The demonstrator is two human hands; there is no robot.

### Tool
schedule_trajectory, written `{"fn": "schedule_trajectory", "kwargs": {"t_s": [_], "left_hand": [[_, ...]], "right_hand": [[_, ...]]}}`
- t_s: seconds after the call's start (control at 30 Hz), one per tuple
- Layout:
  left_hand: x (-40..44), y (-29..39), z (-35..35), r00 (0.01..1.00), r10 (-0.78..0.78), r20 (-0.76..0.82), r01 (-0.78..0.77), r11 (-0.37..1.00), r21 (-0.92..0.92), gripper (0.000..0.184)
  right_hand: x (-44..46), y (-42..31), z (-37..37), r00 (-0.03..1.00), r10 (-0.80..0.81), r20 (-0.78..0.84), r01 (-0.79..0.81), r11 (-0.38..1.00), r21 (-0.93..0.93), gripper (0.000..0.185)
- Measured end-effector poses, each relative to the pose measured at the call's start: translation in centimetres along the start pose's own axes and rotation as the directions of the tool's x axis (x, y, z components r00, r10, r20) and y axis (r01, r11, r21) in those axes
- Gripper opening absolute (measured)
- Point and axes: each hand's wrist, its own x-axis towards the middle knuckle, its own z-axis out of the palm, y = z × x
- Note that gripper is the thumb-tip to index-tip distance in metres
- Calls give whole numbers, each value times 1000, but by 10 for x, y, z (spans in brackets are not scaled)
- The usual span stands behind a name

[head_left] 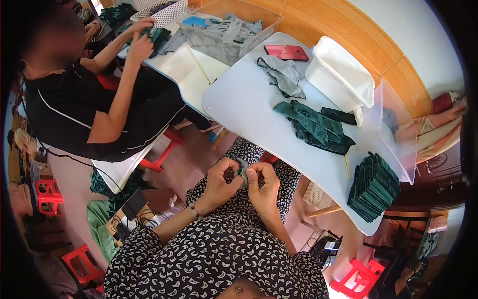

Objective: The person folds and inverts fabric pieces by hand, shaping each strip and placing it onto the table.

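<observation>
Above my lap, my left hand (222,183) and my right hand (264,187) pinch a small bunched piece of grey-green fabric (242,168) between thumbs and fingers. The hands almost meet, and my fingers cover part of the cloth. On the white table (239,107) in front of me lie several loose dark green velvet pieces (316,122) and a grey-green fabric piece (284,74). A neat stack of dark green velvet pieces (374,187) sits at the table's right end. Close to it is a thin yellow stick (347,167).
A white plastic bin (341,74) and a red phone (286,53) are at the table's back. Grey fabric fills a clear box (254,42). To the left, a seated co-worker (84,104) handles green cloth (158,40). Red stools (167,149) stand on the floor.
</observation>
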Motion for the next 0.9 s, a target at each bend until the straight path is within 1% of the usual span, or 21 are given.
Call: {"fn": "schedule_trajectory", "kwargs": {"t_s": [0.03, 0.1, 0.13, 0.17, 0.2, 0.23, 0.3, 0.33, 0.37, 0.4, 0.43, 0.47, 0.5, 0.53, 0.6, 0.63, 0.67, 0.7, 0.77, 0.83, 0.9], "left_hand": [[0, 2, 0, 1000, 11, 6, -11, 1000, 4, 16], [-3, 6, 3, 998, -53, -39, 52, 998, -30, 18], [-4, 6, 3, 999, -47, -27, 46, 999, -27, 18], [-6, 6, 3, 999, -8, -40, 9, 999, 33, 18], [-7, 6, 2, 998, 32, -52, -27, 995, 92, 18], [-9, 8, 2, 998, 35, -46, -31, 995, 97, 18], [-10, 13, 1, 999, 41, 12, -42, 993, 113, 16], [-10, 14, 2, 999, 47, 13, -48, 992, 119, 16], [-10, 16, 3, 996, 84, -22, -80, 987, 138, 16], [-10, 17, 3, 991, 122, -58, -111, 981, 159, 18], [-10, 16, 3, 990, 126, -58, -115, 980, 164, 18], [-10, 12, 1, 990, 129, -60, -118, 980, 162, 17], [-11, 11, 0, 989, 131, -62, -119, 980, 161, 17], [-10, 10, 0, 990, 130, -62, -118, 979, 165, 17], [-14, 11, 0, 998, 47, -51, -46, 999, 29, 16], [-16, 14, 2, 997, 48, -53, -46, 998, 31, 16], [-17, 17, 2, 997, 19, -72, -21, 999, -36, 16], [-19, 18, 2, 996, -14, -87, 5, 995, -102, 16], [-17, 14, 1, 995, -5, -98, -3, 996, -88, 17], [-15, 12, 0, 994, 6, -109, -14, 997, -75, 18], [-13, 11, -3, 987, 110, -113, -104, 993, 60, 19]], "right_hand": [[0, -1, 0, 1000, -7, -10, 7, 1000, 4, 12], [-3, 0, -1, 986, 140, 93, -156, 970, 187, 15], [-5, 0, -2, 984, 135, 113, -155, 970, 188, 16], [-6, 2, -2, 986, 134, 102, -152, 970, 192, 16], [-7, 3, -1, 981, 160, 112, -185, 941, 282, 15], [-7, 6, 0, 975, 183, 127, -218, 903, 370, 13], [-10, 18, 1, 976, 179, 126, -215, 892, 397, 11], [-10, 15, 1, 987, 133, 85, -153, 943, 295, 10], [-10, 13, 1, 995, 83, 47, -91, 978, 188, 10], [-9, 8, 0, 996, 78, 44, -85, 977, 196, 10], [-8, 4, -1, 998, -62, -14, 63, 995, 78, 10], [-8, 1, -1, 977, -205, -55, 203, 978, -48, 10], [-9, 0, 0, 977, -206, -56, 203, 978, -42, 10], [-8, 2, 1, 981, -184, -65, 184, 983, -1, 11], [-9, 3, 3, 984, -163, -70, 166, 985, 43, 11], [-10, 8, 4, 996, -88, -35, 91, 991, 100, 11], [-12, 10, 5, 1000, -10, 5, 9, 988, 153, 12], [-13, 8, 6, 1000, -4, 6, 3, 988, 153, 12], [-11, 5, 8, 991, 123, 53, -134, 933, 335, 12], [-11, 8, 7, 991, 107, 85, -129, 937, 325, 13], [-12, 11, 8, 988, 92, 121, -126, 941, 313, 13]]}}
